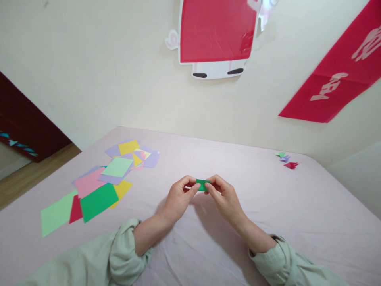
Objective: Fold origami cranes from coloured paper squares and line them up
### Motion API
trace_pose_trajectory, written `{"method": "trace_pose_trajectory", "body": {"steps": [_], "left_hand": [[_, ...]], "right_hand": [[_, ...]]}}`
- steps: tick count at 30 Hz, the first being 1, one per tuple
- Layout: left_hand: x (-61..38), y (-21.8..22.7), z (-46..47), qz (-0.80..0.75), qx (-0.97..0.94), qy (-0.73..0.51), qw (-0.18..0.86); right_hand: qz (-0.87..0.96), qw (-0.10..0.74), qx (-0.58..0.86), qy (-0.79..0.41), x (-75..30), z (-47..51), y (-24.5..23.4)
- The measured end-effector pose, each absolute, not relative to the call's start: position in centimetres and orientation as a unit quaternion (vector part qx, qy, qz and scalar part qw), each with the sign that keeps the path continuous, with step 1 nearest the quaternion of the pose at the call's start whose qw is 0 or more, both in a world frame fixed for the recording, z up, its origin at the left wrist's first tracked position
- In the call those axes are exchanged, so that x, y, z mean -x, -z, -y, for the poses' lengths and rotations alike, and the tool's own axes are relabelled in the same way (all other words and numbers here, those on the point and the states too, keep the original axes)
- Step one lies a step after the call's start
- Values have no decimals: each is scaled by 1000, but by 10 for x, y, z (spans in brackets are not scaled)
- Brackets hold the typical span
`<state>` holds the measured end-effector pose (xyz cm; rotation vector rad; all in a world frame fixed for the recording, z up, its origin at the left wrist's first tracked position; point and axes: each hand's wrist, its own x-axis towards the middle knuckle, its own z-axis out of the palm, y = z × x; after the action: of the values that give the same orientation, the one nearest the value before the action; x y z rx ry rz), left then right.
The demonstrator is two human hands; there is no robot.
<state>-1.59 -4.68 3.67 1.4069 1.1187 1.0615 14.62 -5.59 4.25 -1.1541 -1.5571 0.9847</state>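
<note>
A small folded piece of green paper (203, 185) is held just above the pale pink surface (244, 222) in the middle of the view. My left hand (178, 198) pinches its left end between thumb and fingers. My right hand (224, 196) pinches its right end the same way. Both hands are closed on the paper and their fingertips almost meet over it. Pale green sleeves cover both forearms, pushed up from the wrists.
Several loose coloured paper squares (98, 186) lie spread at the left: green, pink, purple, yellow, red. Three small folded paper pieces (286, 159) sit at the far right near the wall. Red posters hang on the cream wall (217, 35). A wooden floor shows at the left edge.
</note>
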Motion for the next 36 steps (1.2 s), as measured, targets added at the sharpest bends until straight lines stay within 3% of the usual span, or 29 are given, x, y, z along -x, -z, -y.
{"method": "trace_pose_trajectory", "body": {"steps": [16,26,36], "left_hand": [[18,-38,48,-456,-641,-405,467],[15,-33,51,-480,-589,-446,472],[10,-39,52,-480,-588,-431,488]], "right_hand": [[683,422,463,-375,-148,53,-38],[564,521,466,-441,-150,44,-33],[540,529,462,-464,-144,50,-41]]}}
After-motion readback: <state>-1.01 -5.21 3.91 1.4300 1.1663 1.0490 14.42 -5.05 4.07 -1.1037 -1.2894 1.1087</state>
